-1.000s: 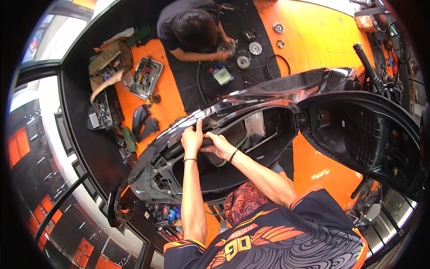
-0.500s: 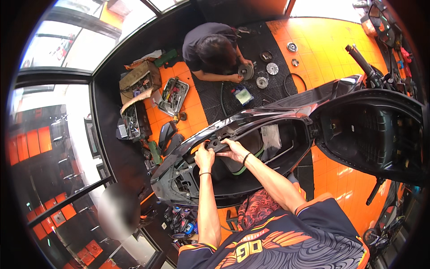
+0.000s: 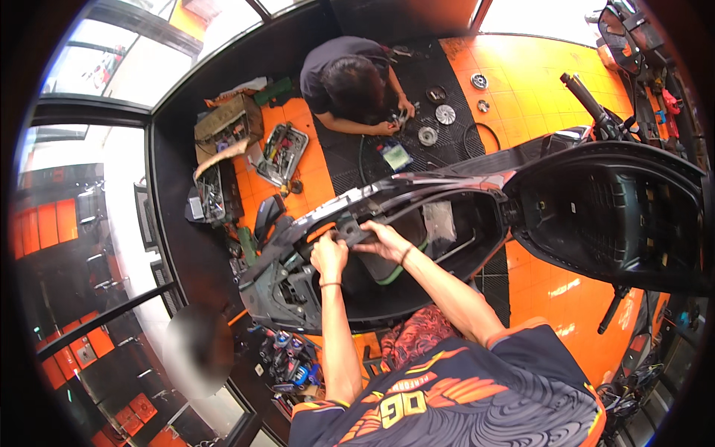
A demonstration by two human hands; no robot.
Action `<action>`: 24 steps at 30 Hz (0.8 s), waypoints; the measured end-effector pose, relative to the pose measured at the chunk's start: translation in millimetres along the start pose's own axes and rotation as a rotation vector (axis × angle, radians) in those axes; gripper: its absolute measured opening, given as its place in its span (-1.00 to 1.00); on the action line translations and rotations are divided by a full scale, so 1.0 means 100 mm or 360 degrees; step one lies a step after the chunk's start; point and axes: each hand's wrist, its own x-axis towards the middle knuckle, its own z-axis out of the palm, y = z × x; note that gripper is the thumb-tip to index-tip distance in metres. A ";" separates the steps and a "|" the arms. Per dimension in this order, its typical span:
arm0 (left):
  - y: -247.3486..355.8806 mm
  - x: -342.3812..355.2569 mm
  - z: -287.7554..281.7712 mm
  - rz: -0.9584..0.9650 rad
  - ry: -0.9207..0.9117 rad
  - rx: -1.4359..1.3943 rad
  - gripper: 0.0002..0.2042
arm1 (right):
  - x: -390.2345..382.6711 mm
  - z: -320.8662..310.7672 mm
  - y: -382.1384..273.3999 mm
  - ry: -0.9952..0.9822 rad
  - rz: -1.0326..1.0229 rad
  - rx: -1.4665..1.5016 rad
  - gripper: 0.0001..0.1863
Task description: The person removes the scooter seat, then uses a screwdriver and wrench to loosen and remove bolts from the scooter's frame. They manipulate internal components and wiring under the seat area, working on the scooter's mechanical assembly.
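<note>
Both hands are over the open under-seat compartment (image 3: 357,302) of a dark scooter. My left hand (image 3: 329,255) is closed at the left end of a small black bracket-like part (image 3: 350,231); its fingertips are partly hidden. My right hand (image 3: 385,242) grips the part's right side between thumb and fingers. The part lies along the compartment's far rim, and whether it is attached there I cannot tell. Beneath my right hand a dark item with a green edge (image 3: 391,277) lies inside the compartment. A clear plastic packet (image 3: 441,223) is to its right.
The raised seat (image 3: 607,212) stands at the right, near the handlebar (image 3: 585,97). Across the scooter a co-worker (image 3: 346,82) bends over a black mat (image 3: 462,141) with round metal parts (image 3: 445,115). A tool tray (image 3: 281,156) and tool boxes (image 3: 227,127) lie on the floor at left.
The whole view has shifted slightly. My hands stay on the black part, with the left wrist turned a little. The co-worker's round grey part now appears as a narrower shape.
</note>
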 end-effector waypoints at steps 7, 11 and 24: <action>-0.34 -0.19 -0.01 0.0567 0.0215 -0.0730 -0.62 | 0.19 -0.03 0.06 0.0237 -0.0094 -0.0022 -0.57; -0.96 -0.88 0.18 0.0431 0.0920 -0.0384 -0.62 | -0.22 -0.26 0.08 0.0362 -0.0241 -0.0639 -0.39; -1.38 -2.18 1.43 -0.0732 0.0233 -0.2364 -0.47 | -2.20 -2.15 0.41 0.0700 -0.0466 -0.1945 -0.64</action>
